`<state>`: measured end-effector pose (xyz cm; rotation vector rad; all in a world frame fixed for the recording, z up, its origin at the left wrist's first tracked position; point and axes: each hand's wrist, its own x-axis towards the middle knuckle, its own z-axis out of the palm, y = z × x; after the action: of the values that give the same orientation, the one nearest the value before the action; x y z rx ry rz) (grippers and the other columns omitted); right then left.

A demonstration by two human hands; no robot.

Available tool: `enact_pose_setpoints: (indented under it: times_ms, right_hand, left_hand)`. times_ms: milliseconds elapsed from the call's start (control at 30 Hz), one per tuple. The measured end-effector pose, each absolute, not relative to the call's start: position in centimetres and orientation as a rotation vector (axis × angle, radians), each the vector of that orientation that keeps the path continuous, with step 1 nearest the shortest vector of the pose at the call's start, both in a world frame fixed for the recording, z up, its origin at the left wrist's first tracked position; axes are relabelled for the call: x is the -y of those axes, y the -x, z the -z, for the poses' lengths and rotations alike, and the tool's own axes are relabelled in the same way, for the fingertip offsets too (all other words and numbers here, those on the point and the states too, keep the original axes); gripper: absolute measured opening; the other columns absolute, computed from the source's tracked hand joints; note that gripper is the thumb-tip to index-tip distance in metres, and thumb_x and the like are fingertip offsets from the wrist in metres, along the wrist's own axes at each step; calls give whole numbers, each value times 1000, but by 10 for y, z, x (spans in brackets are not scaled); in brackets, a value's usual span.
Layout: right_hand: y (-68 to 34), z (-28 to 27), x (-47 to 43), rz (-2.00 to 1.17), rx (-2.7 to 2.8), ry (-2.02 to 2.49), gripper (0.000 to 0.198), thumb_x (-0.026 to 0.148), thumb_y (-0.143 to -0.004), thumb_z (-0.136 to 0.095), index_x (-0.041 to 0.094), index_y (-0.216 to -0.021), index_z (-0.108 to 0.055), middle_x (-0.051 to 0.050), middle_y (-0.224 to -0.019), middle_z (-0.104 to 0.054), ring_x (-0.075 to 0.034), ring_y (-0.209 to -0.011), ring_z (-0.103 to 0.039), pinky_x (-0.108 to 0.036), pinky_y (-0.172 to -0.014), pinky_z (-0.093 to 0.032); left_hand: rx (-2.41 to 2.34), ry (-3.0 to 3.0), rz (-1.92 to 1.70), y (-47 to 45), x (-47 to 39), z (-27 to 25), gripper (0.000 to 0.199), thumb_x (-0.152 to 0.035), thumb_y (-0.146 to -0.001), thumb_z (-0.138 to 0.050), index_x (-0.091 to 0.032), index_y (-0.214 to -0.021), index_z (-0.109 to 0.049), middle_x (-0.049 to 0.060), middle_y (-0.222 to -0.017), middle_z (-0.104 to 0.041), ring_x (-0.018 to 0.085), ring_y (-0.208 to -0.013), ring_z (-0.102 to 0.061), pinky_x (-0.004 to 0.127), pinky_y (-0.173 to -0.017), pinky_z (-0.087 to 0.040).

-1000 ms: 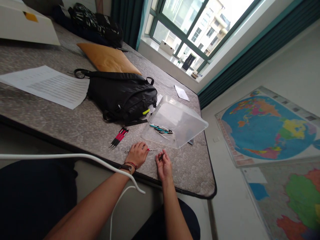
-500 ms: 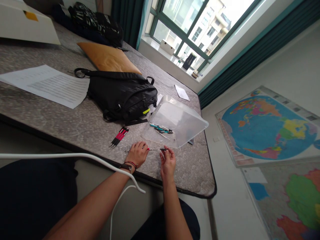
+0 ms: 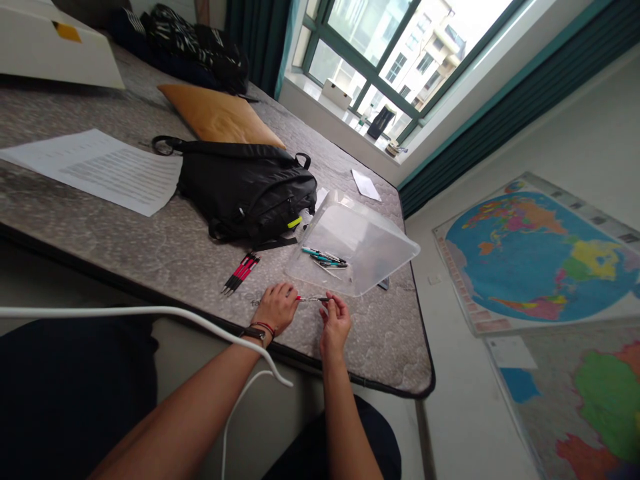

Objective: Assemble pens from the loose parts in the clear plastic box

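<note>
Between my two hands lies a pen (image 3: 312,299), held level just above the mattress, with a pale, thin middle stretch showing between its red end and its black end. My left hand (image 3: 277,307) is closed around the red end, palm down. My right hand (image 3: 336,324) pinches the black end between thumb and fingertips. To the left, several red and black pens (image 3: 241,273) lie side by side. Beyond my hands a clear plastic box (image 3: 380,243) rests tilted, and several teal, black and white pens (image 3: 325,258) lie in it.
A black backpack (image 3: 245,187) lies behind the red pens, with a printed sheet (image 3: 110,170) and a brown envelope (image 3: 220,117) near it. A white cable (image 3: 150,311) crosses in front of my left forearm. The mattress (image 3: 395,353) ends at a dark edge near my arms.
My right hand has shifted slightly left, bringing the black end a little closer to the red end. My left hand stays in place.
</note>
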<state>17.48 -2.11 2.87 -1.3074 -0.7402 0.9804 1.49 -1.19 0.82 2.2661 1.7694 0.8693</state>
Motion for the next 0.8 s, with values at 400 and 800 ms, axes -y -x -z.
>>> enact_pose_setpoints:
  times_ms: [400,800]
  right_hand:
    - [-177,-26,22,-920,737,1322,39,41,-80,-69,18,-110,-61,-13,-121,-68,-20,-100,-67,-27,-72,-54]
    - [-172,-27,20,-914,764,1323,37,41,-81,-68,18,-109,-61,-14,-121,-67,-21,-102,-66,-28,-72,-55]
  left_hand:
    - [-1766,-2250,-893,-15,12,-8,21,-28,-95,-47,-20,-105,-63,12,-116,-63,28,-110,-53,44,-90,-42]
    - [-1775,-2265,-879,-15,11,-7,20,-28,-96,-46,-21,-104,-62,12,-116,-62,27,-110,-53,43,-91,-42]
